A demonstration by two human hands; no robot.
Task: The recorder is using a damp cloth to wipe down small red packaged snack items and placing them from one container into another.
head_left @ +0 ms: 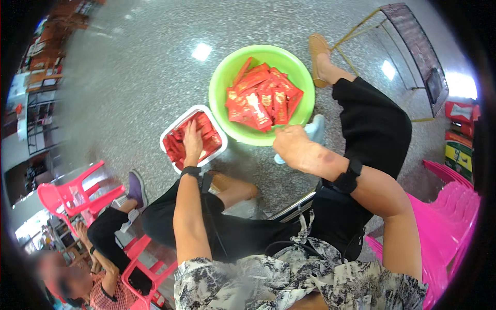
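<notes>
My left hand (192,143) reaches into a white square tub (223,146) of narrow red packets (177,148). Its fingers are stretched out over the packets and touch them. Farther right stands a round, light green basin (219,67), where larger shiny red packets (257,98) with gold print lie heaped. At the basin's near right rim my right hand (293,146) is closed, its fingers curled; what they hold, if anything, is hidden. Behind and below that hand shows a light blue object (316,129), partly covered, its kind unclear.
Both containers stand on a speckled grey floor (150,67) between my feet. A folding metal-framed seat (413,46) is at the far right, stacked pink plastic chairs (449,217) at the near right. On the left, another person (103,279) sits near a pink chair (77,194).
</notes>
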